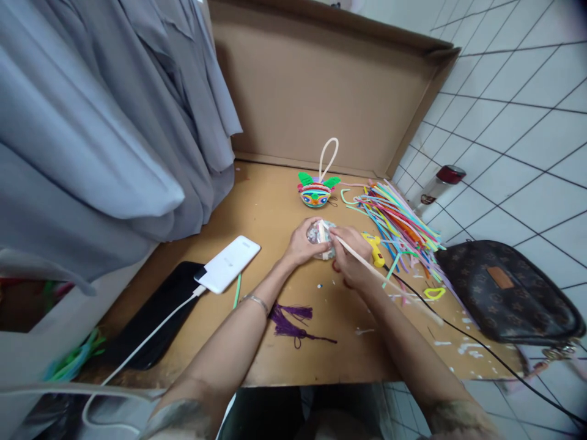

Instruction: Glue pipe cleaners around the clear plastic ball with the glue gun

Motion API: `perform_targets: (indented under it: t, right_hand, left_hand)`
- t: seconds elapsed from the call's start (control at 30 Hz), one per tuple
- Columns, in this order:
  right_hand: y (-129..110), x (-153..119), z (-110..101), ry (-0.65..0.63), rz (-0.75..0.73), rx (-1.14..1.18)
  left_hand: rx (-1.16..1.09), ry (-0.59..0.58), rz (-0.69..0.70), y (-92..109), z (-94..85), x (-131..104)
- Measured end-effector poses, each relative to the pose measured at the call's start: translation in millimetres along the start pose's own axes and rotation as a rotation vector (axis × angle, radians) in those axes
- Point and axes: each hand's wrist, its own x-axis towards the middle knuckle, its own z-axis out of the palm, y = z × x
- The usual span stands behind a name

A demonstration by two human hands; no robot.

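Observation:
My left hand [303, 242] is wrapped round the left side of a small round clear-and-white object [326, 250] at the middle of the table. My right hand [351, 253] pinches a long cream pipe cleaner [367, 264], whose near end lies against the top of that round object. The pipe cleaner's other end trails back over my right forearm. Just beyond my hands sits a finished-looking colourful lion-head ornament [315, 194] with green ears and a white loop. A yellow glue gun [373, 249] lies right beside my right hand, partly hidden by it.
A heap of coloured pipe cleaners [401, 223] lies at the right, near a brown patterned bag [509, 290] and a red-lidded bottle [440, 183]. Purple tassels [293, 324] are in front. A white power bank [229, 263] overlaps a black phone [156, 318]. Cardboard [321, 85] stands behind; grey cloth [114, 122] hangs left.

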Motion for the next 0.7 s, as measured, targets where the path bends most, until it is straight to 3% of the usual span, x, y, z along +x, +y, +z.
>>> perform_targets:
  t: [0.13,0.37,0.57,0.7]
  right_hand:
    - [5,-13,5,0.089,0.008,0.056]
    - [12,-24,6,0.075,0.047,0.039]
    - [19,-30,10,0.118,-0.066,0.029]
    - [20,-33,12,0.107,-0.031,0.028]
  left_hand:
    - [-0.012,-0.005,0.000,2,-2.0,0]
    - [-0.040,-0.022,0.004,-2,-1.9,0]
    - [-0.006,-0.047,0.023,3,-0.1,-2]
    - [0.009,-0.059,0.016,3,-0.1,-3]
